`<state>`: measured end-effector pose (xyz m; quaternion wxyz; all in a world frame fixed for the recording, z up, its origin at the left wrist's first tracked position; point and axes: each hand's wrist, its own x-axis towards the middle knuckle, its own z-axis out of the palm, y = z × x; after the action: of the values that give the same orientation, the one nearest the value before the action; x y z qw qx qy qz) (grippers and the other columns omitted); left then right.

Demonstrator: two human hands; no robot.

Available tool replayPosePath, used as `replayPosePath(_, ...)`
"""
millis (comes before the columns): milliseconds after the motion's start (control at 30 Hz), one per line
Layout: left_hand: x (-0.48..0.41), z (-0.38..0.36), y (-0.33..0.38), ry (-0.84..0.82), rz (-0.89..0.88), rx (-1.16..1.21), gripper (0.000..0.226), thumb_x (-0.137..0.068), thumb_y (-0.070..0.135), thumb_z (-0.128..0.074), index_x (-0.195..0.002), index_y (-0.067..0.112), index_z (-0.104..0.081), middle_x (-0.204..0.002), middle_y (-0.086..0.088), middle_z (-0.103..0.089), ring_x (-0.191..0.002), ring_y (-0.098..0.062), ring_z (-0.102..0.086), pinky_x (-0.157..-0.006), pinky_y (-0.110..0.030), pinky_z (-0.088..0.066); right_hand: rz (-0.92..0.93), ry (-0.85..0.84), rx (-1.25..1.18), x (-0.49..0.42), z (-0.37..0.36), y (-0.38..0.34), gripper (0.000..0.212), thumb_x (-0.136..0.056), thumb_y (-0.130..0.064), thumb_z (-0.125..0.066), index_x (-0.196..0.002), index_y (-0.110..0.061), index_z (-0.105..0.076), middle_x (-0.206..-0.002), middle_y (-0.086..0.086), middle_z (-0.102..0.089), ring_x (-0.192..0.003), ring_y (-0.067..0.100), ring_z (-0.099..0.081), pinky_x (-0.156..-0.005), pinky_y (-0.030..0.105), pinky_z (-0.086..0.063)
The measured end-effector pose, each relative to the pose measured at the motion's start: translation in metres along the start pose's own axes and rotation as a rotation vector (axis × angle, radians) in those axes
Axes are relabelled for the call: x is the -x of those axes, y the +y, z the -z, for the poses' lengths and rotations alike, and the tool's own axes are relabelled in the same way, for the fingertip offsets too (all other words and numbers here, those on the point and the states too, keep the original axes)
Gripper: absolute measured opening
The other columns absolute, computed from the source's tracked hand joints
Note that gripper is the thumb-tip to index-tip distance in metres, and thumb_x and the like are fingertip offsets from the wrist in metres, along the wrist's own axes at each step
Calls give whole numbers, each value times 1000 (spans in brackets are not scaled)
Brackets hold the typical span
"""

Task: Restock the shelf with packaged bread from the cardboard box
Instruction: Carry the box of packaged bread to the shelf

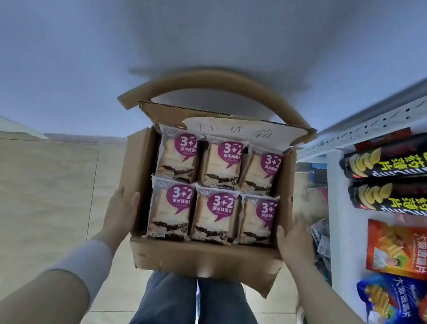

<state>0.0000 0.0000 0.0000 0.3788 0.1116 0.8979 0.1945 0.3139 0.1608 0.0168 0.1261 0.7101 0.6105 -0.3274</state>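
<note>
Fingers of the left hand and the right hand lie straight, pressed flat against opposite sides of an open cardboard box, carrying it between them. Inside lie six bread packets in two rows of three, each showing sliced bread and a purple bubble reading "3+2". To the right, a white shelf holds two black crisp tubes.

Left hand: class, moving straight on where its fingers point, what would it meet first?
The left hand presses the left wall of the box, fingers pointing forward along it. It would likely only slide along that wall; beyond, the way looks free, depth unclear.
</note>
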Motion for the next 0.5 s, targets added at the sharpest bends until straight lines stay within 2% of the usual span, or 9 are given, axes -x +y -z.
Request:
replayPosePath(133,-38,-16,9,-74,68,46,49,-98,38,-34,-138,10,-36,-137,-16,-48,-124,-36,-45,-99,-42,-36,-30,-54,-160,-42,-4,-10,42,-95,-22,-47,-130,1,-43,-128,22,-52,-118,35,-50,-97,39,-41)
replayPosePath(200,-50,-25,8,-87,85,56,45,-98,39,-31,-130,10,-43,-126,-17,-55,-111,-35,-51,-90,-41,-39,-40,-52,-168,-57,-10,-11,36,-97,-23,-41,-122,4,-46,-122,23,-56,-112,36,-52,-86,35,-39)
replayPosePath(300,-59,-32,5,-17,42,26,37,-99,37,-30,-113,9,-50,-113,-19,-59,-96,-32,-52,-78,-37,-37,-24,-19,-121,-68,-14,-8,27,-99,-24,-36,-101,-1,-49,-107,26,-60,-100,37,-55,-71,30,-31)
replayPosePath(400,-57,-32,3,21,21,-25,37,-99,35,-30,-113,9,-51,-112,-20,-60,-99,-36,-53,-78,-37,-35,3,-4,-81,-68,-14,-3,31,-99,-25,-34,-104,0,-52,-105,26,-61,-98,38,-55,-69,30,-28)
replayPosePath(500,-55,-30,6,49,1,-61,34,-99,34,-30,-108,9,-52,-107,-22,-59,-92,-34,-51,-76,-38,-35,17,16,-75,-70,-14,-2,32,-99,-24,-34,-108,1,-52,-104,27,-60,-98,40,-55,-69,31,-30)
